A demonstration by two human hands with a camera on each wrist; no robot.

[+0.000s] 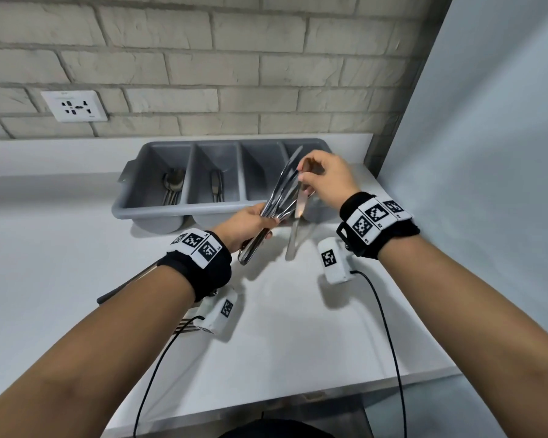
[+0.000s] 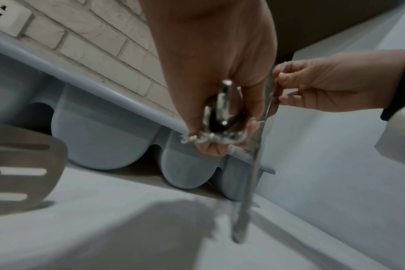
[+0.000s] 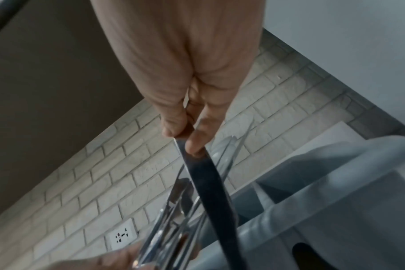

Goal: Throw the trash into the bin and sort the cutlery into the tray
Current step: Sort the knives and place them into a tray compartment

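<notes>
A grey four-compartment cutlery tray stands at the back of the white counter. Spoons lie in its leftmost compartment and other cutlery in the second. In front of the tray my left hand grips a bundle of table knives by the handles, blades pointing up and away. My right hand pinches one knife by its blade, and that knife hangs handle-down beside the bundle. The left wrist view shows the bundle's handle ends and the hanging knife. The pinched blade fills the right wrist view.
A slotted metal spatula lies on the counter under my left forearm, with fork tines showing beside it. A wall socket sits on the brick wall at the back left. A pale side wall closes the counter on the right.
</notes>
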